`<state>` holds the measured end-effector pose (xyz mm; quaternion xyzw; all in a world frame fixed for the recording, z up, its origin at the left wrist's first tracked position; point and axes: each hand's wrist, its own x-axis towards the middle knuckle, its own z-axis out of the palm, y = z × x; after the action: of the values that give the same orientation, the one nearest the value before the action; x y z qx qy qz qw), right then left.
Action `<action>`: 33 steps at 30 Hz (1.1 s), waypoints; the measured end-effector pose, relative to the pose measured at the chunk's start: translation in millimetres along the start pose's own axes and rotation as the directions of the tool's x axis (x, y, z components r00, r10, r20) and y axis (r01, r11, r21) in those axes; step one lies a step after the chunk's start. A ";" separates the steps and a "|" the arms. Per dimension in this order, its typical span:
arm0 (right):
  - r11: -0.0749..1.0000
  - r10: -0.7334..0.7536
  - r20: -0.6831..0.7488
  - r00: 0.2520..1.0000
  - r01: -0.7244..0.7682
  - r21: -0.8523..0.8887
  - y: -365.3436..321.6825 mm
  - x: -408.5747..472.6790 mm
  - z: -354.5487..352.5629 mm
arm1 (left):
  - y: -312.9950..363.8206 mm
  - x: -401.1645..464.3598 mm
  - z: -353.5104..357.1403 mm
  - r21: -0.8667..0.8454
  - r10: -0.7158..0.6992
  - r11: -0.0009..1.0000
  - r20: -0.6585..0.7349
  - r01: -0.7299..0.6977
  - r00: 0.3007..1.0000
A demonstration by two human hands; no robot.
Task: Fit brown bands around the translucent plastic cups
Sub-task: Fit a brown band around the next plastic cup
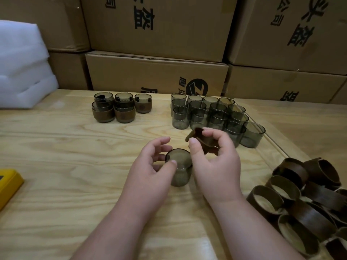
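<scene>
Centrally, cup [179, 167] in left hand [150, 171] grip, band [201, 137] pinched by right hand [216, 162]

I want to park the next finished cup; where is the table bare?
Bare wood lies between the yellow object and the left hand, and before the banded cups. Crowded: unbanded cups far right, loose brown bands near right.

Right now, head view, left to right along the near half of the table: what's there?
Yellow object at the left edge → left hand → translucent cup it holds → right hand pinching a brown band → pile of loose brown bands.
</scene>
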<state>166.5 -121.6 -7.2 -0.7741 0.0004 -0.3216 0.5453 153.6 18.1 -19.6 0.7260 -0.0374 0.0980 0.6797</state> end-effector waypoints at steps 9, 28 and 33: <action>0.984 -0.173 0.145 0.974 0.164 0.074 -2.1 -7.6 2.2 | 5.9 -1.5 -2.4 -0.181 0.045 0.982 -0.016 -0.047 0.999; 0.992 -0.118 0.206 0.972 0.103 0.079 2.9 -10.4 2.1 | 7.9 1.7 -5.1 -0.118 0.046 0.991 -0.166 -0.066 0.985; 0.990 -0.140 0.208 0.968 0.133 0.050 2.7 -9.7 -3.1 | 7.5 1.0 -6.9 -0.125 0.041 0.990 -0.161 -0.062 0.986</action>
<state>158.2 -121.9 -13.6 -0.7921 -0.1163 -0.2745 0.5326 152.6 24.5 -11.7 0.6690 -0.0086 0.1701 0.7235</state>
